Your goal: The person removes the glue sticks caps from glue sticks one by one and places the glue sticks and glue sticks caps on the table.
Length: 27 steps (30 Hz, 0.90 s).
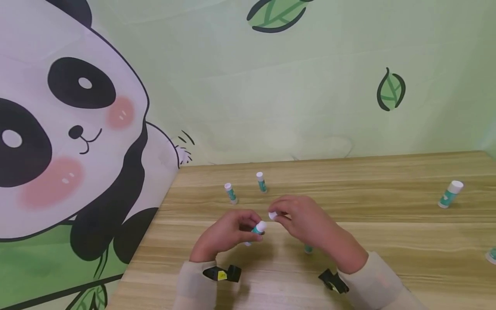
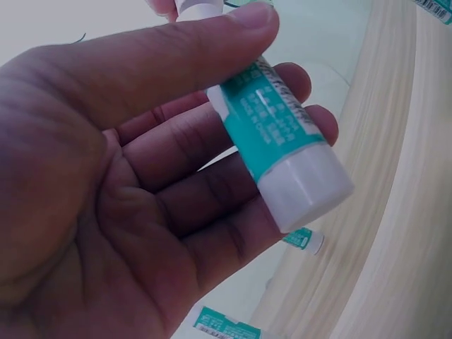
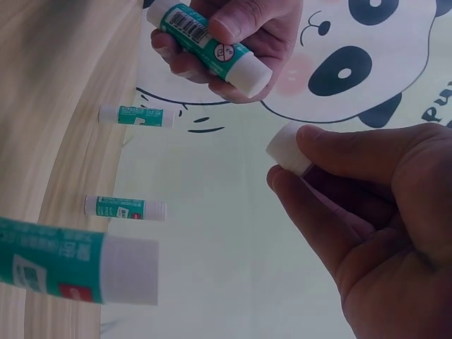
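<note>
In the head view my left hand (image 1: 226, 232) grips a green-and-white glue stick (image 1: 257, 230), tilted above the table. The left wrist view has this glue stick (image 2: 272, 127) between thumb and fingers, its printed label showing. My right hand (image 1: 306, 217) pinches a small white cap (image 1: 273, 215) between thumb and fingertips, a short gap from the stick. Cap (image 3: 288, 150) and glue stick (image 3: 205, 42) appear apart in the right wrist view. A further glue stick (image 1: 308, 249) stands below the right hand, mostly hidden by it.
Two glue sticks stand beyond the hands, one at left (image 1: 230, 193) and one farther back (image 1: 261, 182). Another glue stick (image 1: 451, 194) stands at right, and one (image 1: 491, 255) is cut off by the frame edge. Behind the wooden table (image 1: 368, 185) hangs a panda-print cloth (image 1: 240, 94).
</note>
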Available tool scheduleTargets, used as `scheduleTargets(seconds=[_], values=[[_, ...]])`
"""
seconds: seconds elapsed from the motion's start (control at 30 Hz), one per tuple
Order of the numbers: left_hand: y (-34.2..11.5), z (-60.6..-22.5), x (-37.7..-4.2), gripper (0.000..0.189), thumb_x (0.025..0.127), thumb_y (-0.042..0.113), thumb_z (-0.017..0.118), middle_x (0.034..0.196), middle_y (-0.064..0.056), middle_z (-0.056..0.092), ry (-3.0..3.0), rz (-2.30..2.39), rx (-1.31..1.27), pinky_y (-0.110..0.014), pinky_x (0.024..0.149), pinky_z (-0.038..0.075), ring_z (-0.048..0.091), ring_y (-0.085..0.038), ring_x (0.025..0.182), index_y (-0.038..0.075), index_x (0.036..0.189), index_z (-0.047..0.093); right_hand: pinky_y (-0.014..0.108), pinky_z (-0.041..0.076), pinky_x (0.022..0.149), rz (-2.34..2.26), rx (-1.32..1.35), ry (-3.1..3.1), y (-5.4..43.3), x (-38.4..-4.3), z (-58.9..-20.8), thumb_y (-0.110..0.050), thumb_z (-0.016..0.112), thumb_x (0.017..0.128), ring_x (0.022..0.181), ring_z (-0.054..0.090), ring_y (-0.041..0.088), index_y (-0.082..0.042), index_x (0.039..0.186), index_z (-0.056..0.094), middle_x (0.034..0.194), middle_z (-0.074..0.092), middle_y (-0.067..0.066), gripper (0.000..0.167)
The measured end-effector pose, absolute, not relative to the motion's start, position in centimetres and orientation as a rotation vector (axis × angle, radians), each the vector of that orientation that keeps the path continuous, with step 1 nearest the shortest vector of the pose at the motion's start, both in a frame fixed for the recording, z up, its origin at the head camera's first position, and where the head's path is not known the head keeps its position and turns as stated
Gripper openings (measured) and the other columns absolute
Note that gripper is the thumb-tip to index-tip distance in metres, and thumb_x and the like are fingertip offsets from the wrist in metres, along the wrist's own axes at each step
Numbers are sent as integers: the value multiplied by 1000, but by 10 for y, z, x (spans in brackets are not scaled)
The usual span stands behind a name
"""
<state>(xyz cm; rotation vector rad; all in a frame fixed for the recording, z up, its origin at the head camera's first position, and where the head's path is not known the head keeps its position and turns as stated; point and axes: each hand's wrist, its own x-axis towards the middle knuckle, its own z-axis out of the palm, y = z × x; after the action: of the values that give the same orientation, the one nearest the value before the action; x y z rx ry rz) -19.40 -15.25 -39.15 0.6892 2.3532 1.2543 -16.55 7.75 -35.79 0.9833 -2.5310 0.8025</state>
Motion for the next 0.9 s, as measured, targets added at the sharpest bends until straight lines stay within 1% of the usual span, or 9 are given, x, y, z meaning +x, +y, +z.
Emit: scheduleTargets(seconds=[0.2, 0.4, 0.47, 0.6, 0.7, 0.9], values=[[-147, -395, -194, 17, 84, 14, 75, 95, -1, 72, 2338, 1262, 701, -28, 69, 55, 65, -12, 81, 16, 97, 65, 29, 57, 77, 815, 976, -2533, 82, -164, -357, -8, 71, 86, 86, 70, 13, -8, 98, 73, 99, 74, 1, 12], [-136, -400, -193, 18, 83, 9, 75, 95, -5, 71, 2293, 1288, 779, -26, 71, 55, 65, -12, 80, 14, 97, 65, 29, 57, 75, 816, 960, -2550, 89, -162, -355, -8, 71, 86, 84, 69, 11, -9, 97, 74, 97, 73, -1, 11], [-133, -402, -193, 18, 83, 8, 75, 95, -4, 69, 2286, 1285, 791, -26, 72, 55, 65, -11, 80, 14, 97, 65, 28, 56, 75, 812, 957, -2557, 91, -162, -355, -8, 72, 85, 82, 67, 10, -9, 97, 74, 97, 73, -1, 12], [-128, -403, -191, 19, 83, 10, 76, 96, 2, 66, 2314, 1244, 786, -25, 73, 54, 65, -10, 82, 18, 96, 66, 27, 56, 74, 805, 939, -2585, 94, -160, -355, -8, 73, 84, 80, 66, 9, -10, 96, 74, 96, 73, -2, 12], [-125, -403, -190, 19, 82, 13, 77, 95, 5, 66, 2334, 1208, 785, -24, 74, 53, 64, -9, 83, 21, 95, 65, 29, 56, 75, 795, 925, -2614, 95, -158, -354, -7, 72, 85, 83, 68, 11, -8, 97, 73, 98, 73, -1, 13], [-121, -403, -188, 20, 82, 15, 77, 95, 6, 65, 2326, 1190, 782, -23, 73, 51, 63, -8, 83, 23, 96, 65, 35, 57, 81, 776, 902, -2672, 101, -152, -353, -4, 70, 86, 94, 70, 19, -7, 99, 73, 102, 73, 2, 14]])
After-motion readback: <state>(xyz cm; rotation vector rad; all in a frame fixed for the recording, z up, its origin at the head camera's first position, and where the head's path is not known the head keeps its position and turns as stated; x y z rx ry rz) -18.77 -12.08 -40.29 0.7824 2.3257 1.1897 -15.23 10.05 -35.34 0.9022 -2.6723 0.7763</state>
